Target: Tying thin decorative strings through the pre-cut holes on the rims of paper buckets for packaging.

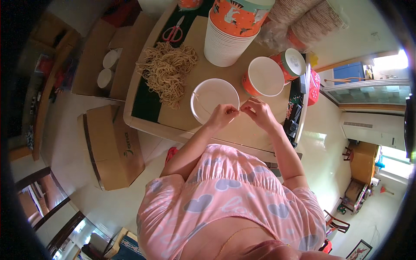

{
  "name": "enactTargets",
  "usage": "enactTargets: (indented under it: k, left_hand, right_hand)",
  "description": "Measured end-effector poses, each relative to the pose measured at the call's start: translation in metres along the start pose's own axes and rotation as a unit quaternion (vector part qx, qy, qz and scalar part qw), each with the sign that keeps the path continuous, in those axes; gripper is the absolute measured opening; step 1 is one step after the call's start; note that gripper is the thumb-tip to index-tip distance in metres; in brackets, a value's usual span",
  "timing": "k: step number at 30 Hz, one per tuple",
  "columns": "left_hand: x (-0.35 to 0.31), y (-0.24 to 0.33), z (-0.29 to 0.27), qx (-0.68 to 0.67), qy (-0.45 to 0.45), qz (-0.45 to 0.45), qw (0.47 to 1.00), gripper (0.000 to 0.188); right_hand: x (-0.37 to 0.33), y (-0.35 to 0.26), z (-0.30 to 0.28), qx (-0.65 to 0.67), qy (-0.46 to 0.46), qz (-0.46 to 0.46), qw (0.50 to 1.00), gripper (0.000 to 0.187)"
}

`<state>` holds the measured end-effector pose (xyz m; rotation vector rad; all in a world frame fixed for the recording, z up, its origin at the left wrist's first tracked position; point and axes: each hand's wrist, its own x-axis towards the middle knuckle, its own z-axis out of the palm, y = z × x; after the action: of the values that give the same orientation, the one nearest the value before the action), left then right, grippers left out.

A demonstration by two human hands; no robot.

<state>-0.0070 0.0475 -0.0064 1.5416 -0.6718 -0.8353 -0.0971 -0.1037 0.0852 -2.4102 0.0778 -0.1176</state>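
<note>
On the table in front of me stands a round paper bucket (218,92) with a white inside. A thin tan cord (198,100) lies across its inside, running from the left part of the rim toward my left hand. At the bucket's near right rim, my left hand (224,116) is closed in a pinch on the cord. My right hand (260,115) is also closed in a pinch, its fingertips meeting those of the left. What sits between the right fingertips is too small and hidden to make out.
A tangled heap of tan cords (167,71) lies left, below pink-handled scissors (173,34). Beyond stands a tall bucket stack (229,41). Two orange patterned buckets (265,76) are at right, near black devices (294,115). Cardboard boxes (115,145) stand on the floor at left.
</note>
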Motion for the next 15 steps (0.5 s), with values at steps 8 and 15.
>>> enactTargets:
  k: [8, 15]
  left_hand:
    - [-0.011, 0.024, -0.015, 0.081, 0.055, 0.052, 0.994, 0.009]
    - [-0.018, 0.031, -0.023, 0.297, 0.056, 0.233, 0.924, 0.005]
  right_hand:
    - [0.01, -0.005, 0.014, -0.02, 0.031, 0.014, 0.999, 0.008]
    - [0.013, 0.005, 0.03, -0.013, -0.01, 0.034, 0.999, 0.009]
